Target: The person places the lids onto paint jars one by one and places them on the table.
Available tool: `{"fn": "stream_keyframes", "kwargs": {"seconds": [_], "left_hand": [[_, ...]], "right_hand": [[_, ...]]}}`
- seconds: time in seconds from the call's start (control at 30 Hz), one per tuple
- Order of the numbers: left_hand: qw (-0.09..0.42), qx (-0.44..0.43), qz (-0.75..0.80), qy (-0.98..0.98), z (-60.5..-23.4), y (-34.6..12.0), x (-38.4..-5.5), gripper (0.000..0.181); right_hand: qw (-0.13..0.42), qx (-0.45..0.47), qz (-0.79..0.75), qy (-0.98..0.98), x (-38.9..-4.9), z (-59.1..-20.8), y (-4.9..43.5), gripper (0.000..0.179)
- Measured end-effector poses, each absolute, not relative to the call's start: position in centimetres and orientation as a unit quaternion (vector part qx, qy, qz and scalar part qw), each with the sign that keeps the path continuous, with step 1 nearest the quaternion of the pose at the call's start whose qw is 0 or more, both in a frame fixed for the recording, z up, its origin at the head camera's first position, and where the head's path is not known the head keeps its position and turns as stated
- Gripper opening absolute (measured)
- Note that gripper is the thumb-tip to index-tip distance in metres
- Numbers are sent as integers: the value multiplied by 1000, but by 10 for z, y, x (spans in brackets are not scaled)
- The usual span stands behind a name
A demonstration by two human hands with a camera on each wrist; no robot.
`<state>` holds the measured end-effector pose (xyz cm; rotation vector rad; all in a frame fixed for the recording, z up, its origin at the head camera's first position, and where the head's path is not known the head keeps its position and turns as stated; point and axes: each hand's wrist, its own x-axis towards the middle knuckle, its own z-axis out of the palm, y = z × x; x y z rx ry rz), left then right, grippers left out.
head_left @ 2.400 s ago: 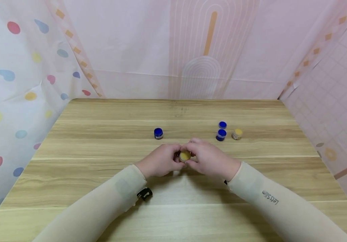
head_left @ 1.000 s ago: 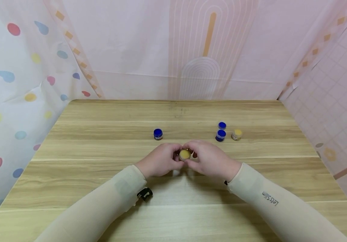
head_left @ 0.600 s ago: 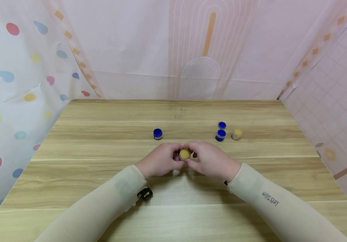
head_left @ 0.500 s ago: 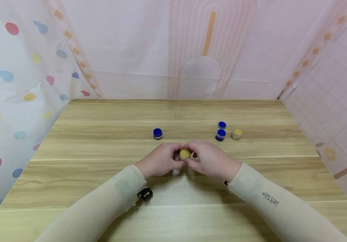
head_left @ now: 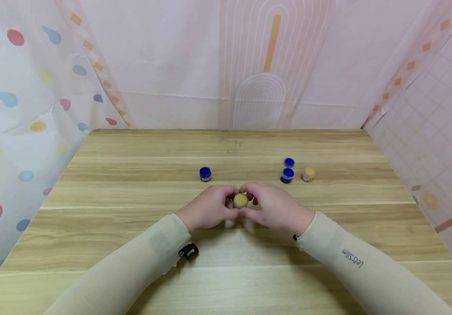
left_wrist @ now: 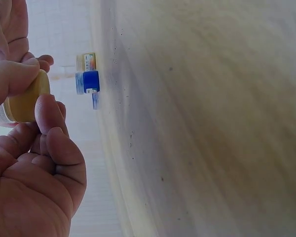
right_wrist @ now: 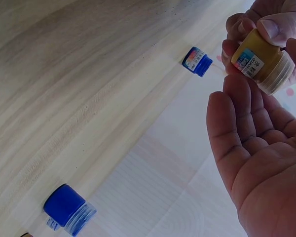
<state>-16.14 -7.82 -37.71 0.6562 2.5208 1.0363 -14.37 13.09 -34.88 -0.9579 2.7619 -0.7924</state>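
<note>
A small yellow paint jar [head_left: 240, 200] with a ribbed clear lid [right_wrist: 278, 74] is held up between both hands, lid side up in the head view. My left hand [head_left: 211, 207] pinches the jar's yellow body with thumb and fingers, clearly visible in the left wrist view. My right hand [head_left: 271, 207] curves its thumb and forefinger around the lid from the other side. Its other fingers [right_wrist: 241, 106] extend loosely below the jar in the right wrist view.
A blue jar [head_left: 205, 174] with a bare neck stands beyond the left hand. Farther right are a lidded blue jar [head_left: 287, 176], a loose blue-stained lid [head_left: 289, 162] behind it, and a lidded yellow jar [head_left: 308, 174]. Patterned cloth [head_left: 170, 57] hangs behind the wooden table [head_left: 147, 148].
Both hands stay in nearly the same place around the yellow jar. My right fingers have shifted slightly around the lid, with more gap showing beside it. The standing jars have not moved.
</note>
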Motion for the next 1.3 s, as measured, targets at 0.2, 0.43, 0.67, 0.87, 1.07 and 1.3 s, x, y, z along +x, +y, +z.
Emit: {"fn": "stream_keyframes", "kwargs": {"seconds": [0.2,0.43,0.67,0.87,1.07,1.3], "left_hand": [[169,233,369,884,-378,-78,-162,20],[173,231,370,883,-379,-79,-162,21],[173,228,371,884,-379,-77,-160,25],[170,234,368,884,-379,-77,-161,27],[168,235,368,884,-379,-77,-161,24],[164,231,365,887,-379,-77,-161,20]], "right_hand": [[51,-331,-255,907,-144,-351,133,32],[57,-330,-255,907,-145,-351,133,31],[68,-316,-258,911,-145,-351,133,21],[69,-304,-258,915,-144,-352,133,30],[63,-316,-256,911,-144,-352,133,38],[47,-331,-255,907,-144,-354,134,34]]}}
